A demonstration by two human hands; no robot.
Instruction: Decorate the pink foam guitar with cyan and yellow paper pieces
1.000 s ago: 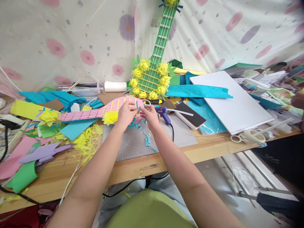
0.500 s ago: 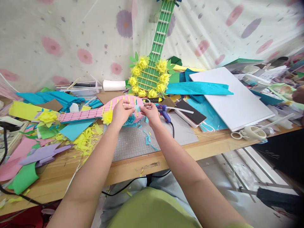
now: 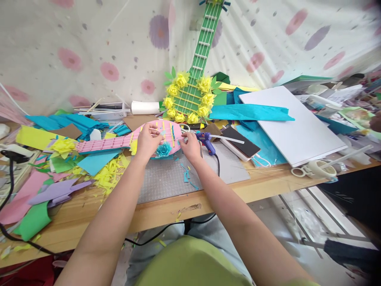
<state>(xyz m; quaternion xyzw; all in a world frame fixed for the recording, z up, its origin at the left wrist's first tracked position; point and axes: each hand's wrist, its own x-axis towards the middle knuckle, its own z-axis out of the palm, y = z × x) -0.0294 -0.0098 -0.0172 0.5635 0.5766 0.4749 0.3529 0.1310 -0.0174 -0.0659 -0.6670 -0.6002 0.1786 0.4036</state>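
A pink paper guitar (image 3: pixel 143 130) with yellow strips lies on the grey cutting mat (image 3: pixel 157 186), its neck toward the left. My left hand (image 3: pixel 148 142) is over its body, thumb and forefinger pinched on a small pale blue paper piece (image 3: pixel 162 133). Just below those fingertips sits a blue paper flower (image 3: pixel 163 149) on the guitar. At the body's right edge is my right hand (image 3: pixel 190 146), with fingers apart and nothing seen in them. A yellow paper flower (image 3: pixel 133 147) is partly hidden behind my left hand.
A purple glue gun (image 3: pixel 206 142) with a glue stick in it lies right of my right hand. Behind stands a green paper guitar (image 3: pixel 190 95) with yellow flowers. Yellow paper scraps (image 3: pixel 108 174) lie left, a white board (image 3: pixel 285 123) and tape roll (image 3: pixel 321 168) right.
My hands have drawn apart: the right moved off the pale blue piece to the right, and the left shifted slightly left. The blue flower shows more fully.
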